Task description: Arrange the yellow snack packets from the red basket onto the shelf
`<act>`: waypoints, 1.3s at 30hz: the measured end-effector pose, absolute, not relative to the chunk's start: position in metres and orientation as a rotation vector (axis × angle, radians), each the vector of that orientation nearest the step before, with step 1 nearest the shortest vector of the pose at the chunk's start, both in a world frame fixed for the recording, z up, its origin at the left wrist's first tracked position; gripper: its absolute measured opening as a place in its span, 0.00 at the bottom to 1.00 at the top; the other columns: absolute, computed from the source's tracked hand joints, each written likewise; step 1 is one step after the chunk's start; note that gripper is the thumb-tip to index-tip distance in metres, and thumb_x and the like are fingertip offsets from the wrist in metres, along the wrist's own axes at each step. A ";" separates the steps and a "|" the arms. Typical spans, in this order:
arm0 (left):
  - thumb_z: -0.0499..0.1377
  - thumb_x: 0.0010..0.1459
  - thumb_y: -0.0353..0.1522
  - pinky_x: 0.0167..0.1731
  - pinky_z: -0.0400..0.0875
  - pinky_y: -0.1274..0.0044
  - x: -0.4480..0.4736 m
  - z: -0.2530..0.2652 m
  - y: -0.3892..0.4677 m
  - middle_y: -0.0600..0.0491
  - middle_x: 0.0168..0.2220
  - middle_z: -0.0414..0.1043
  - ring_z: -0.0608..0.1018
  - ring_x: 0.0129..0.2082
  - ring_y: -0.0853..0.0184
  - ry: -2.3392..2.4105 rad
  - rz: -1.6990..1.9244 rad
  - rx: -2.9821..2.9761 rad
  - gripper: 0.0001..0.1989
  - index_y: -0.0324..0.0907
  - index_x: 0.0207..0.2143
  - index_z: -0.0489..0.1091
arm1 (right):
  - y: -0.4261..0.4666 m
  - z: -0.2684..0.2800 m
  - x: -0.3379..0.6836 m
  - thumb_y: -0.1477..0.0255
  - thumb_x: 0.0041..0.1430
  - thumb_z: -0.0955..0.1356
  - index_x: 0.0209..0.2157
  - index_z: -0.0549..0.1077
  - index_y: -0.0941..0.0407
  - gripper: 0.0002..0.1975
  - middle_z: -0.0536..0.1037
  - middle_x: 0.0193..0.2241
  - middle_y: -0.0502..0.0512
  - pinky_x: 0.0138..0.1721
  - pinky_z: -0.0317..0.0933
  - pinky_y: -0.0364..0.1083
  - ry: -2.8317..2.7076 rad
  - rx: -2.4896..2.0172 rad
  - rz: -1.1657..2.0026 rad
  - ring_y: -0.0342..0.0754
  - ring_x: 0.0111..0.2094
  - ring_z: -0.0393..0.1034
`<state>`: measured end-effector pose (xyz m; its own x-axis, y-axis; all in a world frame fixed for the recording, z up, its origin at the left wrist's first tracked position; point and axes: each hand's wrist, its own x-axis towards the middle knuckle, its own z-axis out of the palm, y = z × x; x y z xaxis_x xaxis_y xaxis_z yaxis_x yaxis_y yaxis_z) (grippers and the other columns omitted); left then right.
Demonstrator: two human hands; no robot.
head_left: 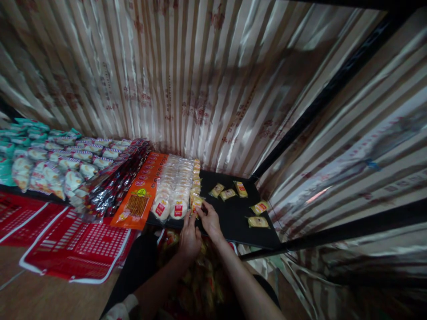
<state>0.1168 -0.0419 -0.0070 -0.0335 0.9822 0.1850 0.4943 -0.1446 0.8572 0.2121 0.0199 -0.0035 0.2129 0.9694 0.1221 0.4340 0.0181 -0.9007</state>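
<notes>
Both hands meet at the front end of a row of small yellow-wrapped snack packets (196, 180) on a black shelf (230, 218). My left hand (190, 235) has its fingertips on the near edge of the front snack packet (195, 203). From the right side, my right hand (211, 220) pinches the same packet with thumb and fingers. Left of this row lie two rows of round white crackers in clear wrap (179, 209). Several loose yellow packets (227, 194) lie scattered on the shelf to the right.
An orange snack bag (136, 205), dark red packets (111, 191) and white snack bags (71, 180) fill the shelf's left. Red baskets (80, 249) stand below. Beneath my arms is a dim container of yellow packets (200, 284). A striped curtain (187, 80) hangs behind; a black post (320, 98) rises right.
</notes>
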 end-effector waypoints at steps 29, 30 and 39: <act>0.47 0.45 0.21 0.59 0.56 0.69 0.120 -0.011 -0.018 0.45 0.62 0.52 0.59 0.60 0.62 1.460 1.171 1.610 0.33 0.36 0.58 0.56 | 0.022 -0.011 0.209 0.66 0.53 0.63 0.51 0.69 0.57 0.24 0.74 0.45 0.61 0.44 0.66 0.49 -1.477 -1.552 0.721 0.51 0.43 0.70; 0.46 0.46 0.21 0.60 0.55 0.69 0.120 -0.009 -0.022 0.45 0.62 0.52 0.57 0.62 0.63 1.466 1.176 1.657 0.33 0.36 0.58 0.56 | 0.020 -0.010 0.209 0.66 0.53 0.63 0.52 0.68 0.57 0.24 0.74 0.46 0.61 0.44 0.66 0.49 -1.460 -1.547 0.737 0.51 0.43 0.70; 0.45 0.46 0.21 0.61 0.53 0.68 0.119 -0.018 -0.036 0.42 0.61 0.54 0.55 0.62 0.62 1.479 1.104 1.890 0.32 0.30 0.57 0.57 | 0.018 -0.009 0.207 0.72 0.49 0.63 0.50 0.70 0.56 0.23 0.74 0.45 0.59 0.44 0.67 0.47 -1.314 -1.485 0.779 0.49 0.43 0.71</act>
<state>0.1192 -0.0363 -0.0177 0.0834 0.9524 0.2933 0.5520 -0.2892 0.7821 0.2068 0.0182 -0.0089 0.2130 0.9680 0.1324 0.3481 0.0515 -0.9361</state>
